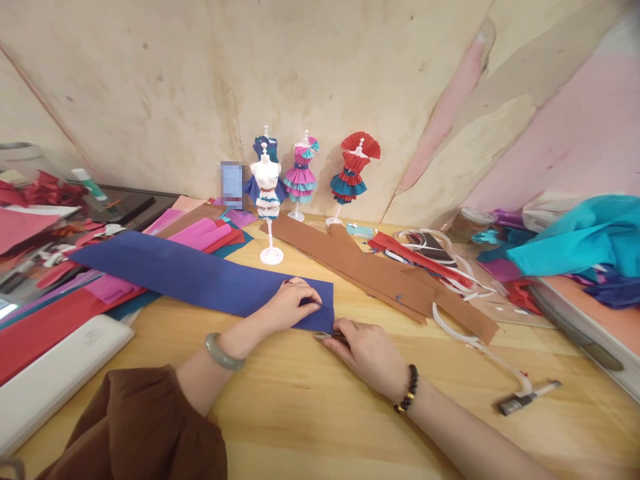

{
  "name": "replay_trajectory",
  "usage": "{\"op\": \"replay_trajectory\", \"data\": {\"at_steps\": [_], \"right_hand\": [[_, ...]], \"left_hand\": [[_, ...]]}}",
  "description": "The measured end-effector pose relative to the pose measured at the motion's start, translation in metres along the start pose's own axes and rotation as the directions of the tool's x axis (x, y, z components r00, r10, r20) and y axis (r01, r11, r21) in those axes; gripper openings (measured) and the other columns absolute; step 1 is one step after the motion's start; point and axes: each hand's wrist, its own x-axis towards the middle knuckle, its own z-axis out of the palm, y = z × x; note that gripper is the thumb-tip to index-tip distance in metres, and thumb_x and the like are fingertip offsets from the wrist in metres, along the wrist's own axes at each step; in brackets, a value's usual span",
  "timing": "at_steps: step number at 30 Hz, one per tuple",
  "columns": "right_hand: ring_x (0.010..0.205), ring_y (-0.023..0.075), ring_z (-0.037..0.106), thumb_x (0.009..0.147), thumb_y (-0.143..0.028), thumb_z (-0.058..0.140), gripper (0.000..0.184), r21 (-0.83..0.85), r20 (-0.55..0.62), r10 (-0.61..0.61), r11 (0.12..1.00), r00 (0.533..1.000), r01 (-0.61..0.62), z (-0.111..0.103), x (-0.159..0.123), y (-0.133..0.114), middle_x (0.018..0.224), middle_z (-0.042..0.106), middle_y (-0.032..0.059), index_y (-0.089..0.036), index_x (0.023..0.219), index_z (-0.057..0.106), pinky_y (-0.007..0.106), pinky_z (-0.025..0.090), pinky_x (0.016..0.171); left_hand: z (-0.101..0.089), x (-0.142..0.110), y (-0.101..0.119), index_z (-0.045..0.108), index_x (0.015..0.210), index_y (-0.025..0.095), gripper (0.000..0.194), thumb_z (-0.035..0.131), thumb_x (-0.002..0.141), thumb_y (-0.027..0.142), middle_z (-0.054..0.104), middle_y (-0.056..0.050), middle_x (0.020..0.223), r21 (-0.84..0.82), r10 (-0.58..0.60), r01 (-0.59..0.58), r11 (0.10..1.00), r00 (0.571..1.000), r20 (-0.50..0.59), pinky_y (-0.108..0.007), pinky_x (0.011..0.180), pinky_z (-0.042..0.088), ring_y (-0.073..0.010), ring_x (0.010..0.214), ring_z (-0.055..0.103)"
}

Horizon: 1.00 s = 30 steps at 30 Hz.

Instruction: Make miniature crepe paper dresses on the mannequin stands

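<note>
A long dark blue strip of crepe-like paper (190, 273) lies slantwise across the table. Near its right end, my left hand (287, 305) rests on it, thumb and index finger closed on a bit of the paper. Just beside the strip's lower right corner, my right hand (367, 350) is wrapped around a small dark-handled tool with a pointed metal blade (323, 336). The blade points left, close to the strip's lower edge; my fingers hide most of the handle. Behind the strip stands a white dress-form mannequin (267, 180) with scraps around its waist.
Dressed miniature mannequins (350, 173) stand along the wall. Brown strips (350, 263) lie behind my hands, with white tubing (450, 323) to their right. A white box-like object (65, 380) and coloured sheets (65, 323) are at left; turquoise material (575, 233) is heaped at right.
</note>
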Motion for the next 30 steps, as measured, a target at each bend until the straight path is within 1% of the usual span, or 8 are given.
{"op": "replay_trajectory", "data": {"at_steps": [5, 10, 15, 20, 24, 26, 30], "right_hand": [[0.062, 0.018, 0.065, 0.097, -0.048, 0.038, 0.036, -0.015, -0.031, 0.009, 1.0, 0.999, -0.009, 0.005, 0.001, 0.0, 0.072, 0.07, 0.0042, -0.019, 0.086, 0.057, 0.027, 0.037, 0.055], [0.063, 0.0178, 0.065, 0.098, -0.045, 0.037, 0.037, -0.012, -0.015, 0.012, 1.0, 1.0, -0.013, 0.006, 0.0, 0.001, 0.073, 0.07, 0.0044, -0.019, 0.082, 0.057, 0.027, 0.037, 0.056], [0.065, 0.0191, 0.067, 0.094, -0.046, 0.046, 0.031, 0.039, -0.003, 0.06, 0.997, 0.998, -0.059, 0.001, -0.001, 0.001, 0.073, 0.071, 0.0037, -0.019, 0.084, 0.057, 0.026, 0.037, 0.057], [0.065, 0.02, 0.067, 0.091, -0.047, 0.049, 0.028, 0.074, 0.013, 0.126, 0.989, 0.992, -0.126, -0.002, -0.003, 0.004, 0.072, 0.071, 0.0027, -0.021, 0.082, 0.055, 0.027, 0.037, 0.056], [0.063, 0.0196, 0.066, 0.089, -0.044, 0.052, 0.022, 0.112, -0.029, 0.154, 0.982, 0.988, -0.15, -0.003, -0.003, 0.008, 0.073, 0.07, 0.0012, -0.022, 0.088, 0.05, 0.027, 0.038, 0.055], [0.058, 0.0194, 0.065, 0.088, -0.045, 0.054, 0.023, 0.09, -0.047, 0.169, 0.982, 0.984, -0.165, -0.004, -0.003, 0.011, 0.068, 0.068, -0.0002, -0.023, 0.087, 0.046, 0.027, 0.036, 0.053], [0.053, 0.0194, 0.062, 0.086, -0.047, 0.055, 0.026, 0.021, -0.04, 0.171, 0.985, 0.984, -0.171, -0.005, -0.003, 0.017, 0.058, 0.062, -0.0025, -0.024, 0.084, 0.042, 0.027, 0.032, 0.05]], "left_hand": [[0.0, 0.001, 0.0, 0.068, 0.082, 0.022, 0.009, 0.06, 0.082, 0.019, 0.068, -0.001, 0.086, 0.004, 0.006, -0.006, 1.0, 1.0, 0.006, -0.033, 0.086, 0.039, -0.0191, 0.096, 0.054], [0.001, 0.002, 0.0, 0.068, 0.081, 0.022, 0.009, 0.06, 0.082, 0.02, 0.068, -0.001, 0.085, 0.017, -0.004, 0.004, 1.0, 1.0, 0.0, -0.033, 0.086, 0.039, -0.0193, 0.096, 0.054], [0.004, 0.003, 0.001, 0.068, 0.082, 0.022, 0.01, 0.059, 0.082, 0.021, 0.069, -0.001, 0.087, 0.016, -0.019, 0.019, 1.0, 1.0, -0.016, -0.034, 0.088, 0.039, -0.0201, 0.098, 0.053], [0.008, 0.007, 0.005, 0.069, 0.082, 0.022, 0.008, 0.061, 0.081, 0.02, 0.07, -0.002, 0.091, 0.028, -0.084, 0.085, 0.996, 0.996, -0.038, -0.038, 0.09, 0.037, -0.0208, 0.099, 0.054], [0.01, 0.01, 0.009, 0.069, 0.081, 0.022, 0.007, 0.063, 0.08, 0.02, 0.07, -0.001, 0.089, 0.04, -0.121, 0.125, 0.991, 0.99, -0.077, -0.038, 0.089, 0.037, -0.021, 0.098, 0.055], [0.013, 0.011, 0.011, 0.069, 0.08, 0.022, 0.006, 0.064, 0.08, 0.02, 0.07, -0.001, 0.088, 0.049, -0.14, 0.145, 0.988, 0.986, -0.095, -0.039, 0.089, 0.037, -0.0211, 0.097, 0.055], [0.021, 0.017, 0.019, 0.069, 0.08, 0.022, 0.006, 0.064, 0.081, 0.022, 0.07, -0.001, 0.089, 0.042, -0.172, 0.177, 0.983, 0.98, -0.103, -0.041, 0.089, 0.035, -0.0218, 0.099, 0.054]]}}
